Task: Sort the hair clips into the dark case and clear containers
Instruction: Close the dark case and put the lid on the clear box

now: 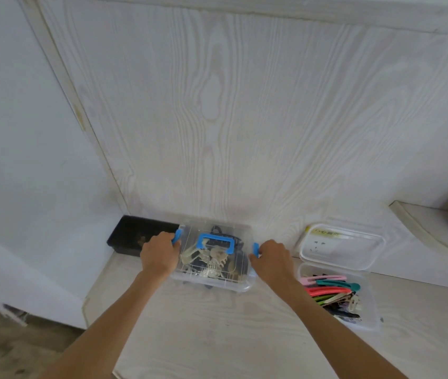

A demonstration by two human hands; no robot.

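While hands [160,248] grip a clear box [211,258], pale woodgrain tabletop [217,337] meets matching wall [244,105].

Left hand [159,251] and right hand [272,258] grip the blue latches of a lidded clear box [211,258] of claw clips; dark case [135,237] behind, open container [339,294] of flat clips at right.

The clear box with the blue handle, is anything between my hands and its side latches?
Nothing visible. The left hand is already at the left blue latch and the right hand at the right blue latch of the clear box. The dark case sits behind, the open container of clips off to the right.
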